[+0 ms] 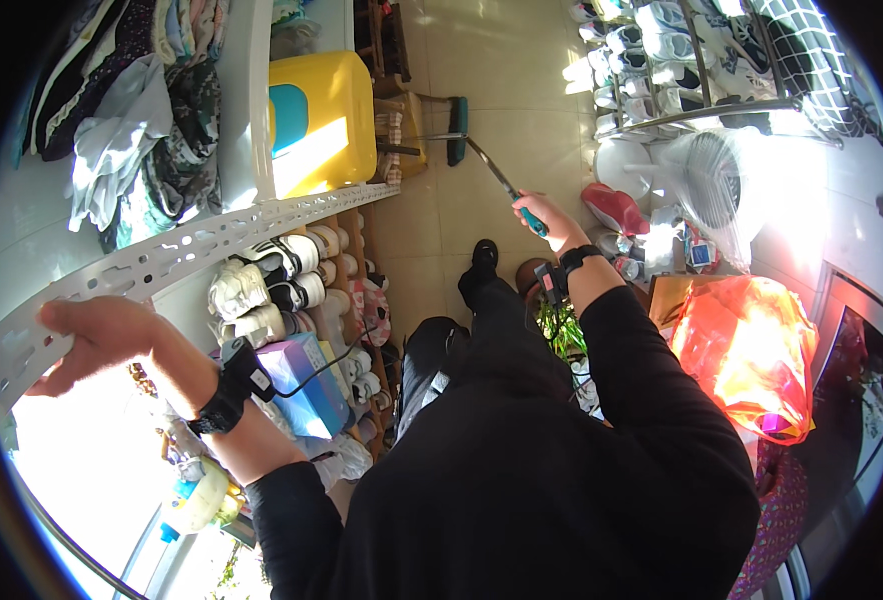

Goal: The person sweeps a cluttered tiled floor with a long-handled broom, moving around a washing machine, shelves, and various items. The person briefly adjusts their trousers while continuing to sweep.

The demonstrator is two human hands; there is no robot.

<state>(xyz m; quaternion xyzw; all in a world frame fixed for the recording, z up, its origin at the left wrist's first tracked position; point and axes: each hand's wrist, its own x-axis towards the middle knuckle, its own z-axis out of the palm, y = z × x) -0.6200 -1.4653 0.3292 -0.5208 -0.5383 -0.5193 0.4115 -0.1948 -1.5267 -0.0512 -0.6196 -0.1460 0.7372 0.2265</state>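
My left hand [103,337] is closed around the edge of a white perforated metal shelf rail [186,244], its thumb on the near face. In my right hand [550,217] is the teal grip of a long-handled cleaning tool [497,172] with a metal rod. The rod slants away from me and meets a teal head [457,131] above the tiled floor. I cannot tell whether the head touches the floor. Close to that head, under the rail, stands a yellow bin-like container [336,142] with a blue patch.
Shoes [291,270] and a blue-purple box [302,386] fill a rack at left. More shoes stand on a metal rack [700,112] at right. An orange-red plastic bag [749,352] and a potted plant [561,330] are near my right arm. Clothes [126,120] hang upper left.
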